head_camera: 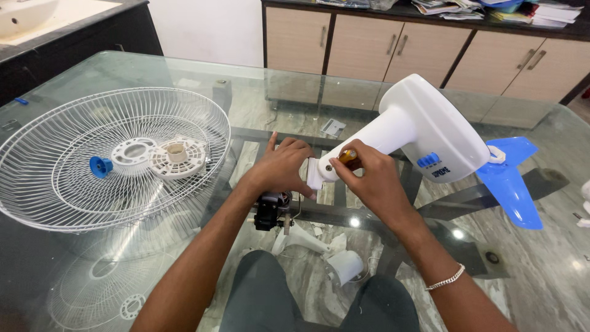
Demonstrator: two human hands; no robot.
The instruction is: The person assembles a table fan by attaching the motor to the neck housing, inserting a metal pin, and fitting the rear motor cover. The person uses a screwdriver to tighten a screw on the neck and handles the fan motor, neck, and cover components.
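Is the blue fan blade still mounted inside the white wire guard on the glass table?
No: the blue fan blade lies right of the white motor housing, apart from the wire guard at the table's left.

Glass table [92, 67] over marbled floor [547, 276]; wood-front cabinets [369, 46] far right, papers atop; possibly sink [24, 15] far left.

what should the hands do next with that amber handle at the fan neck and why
Probably keep turning it: the right hand pinches the amber tool handle against a screw at the neck of the white fan body, while the left hand steadies the neck's end. The fan body looks still joined there.
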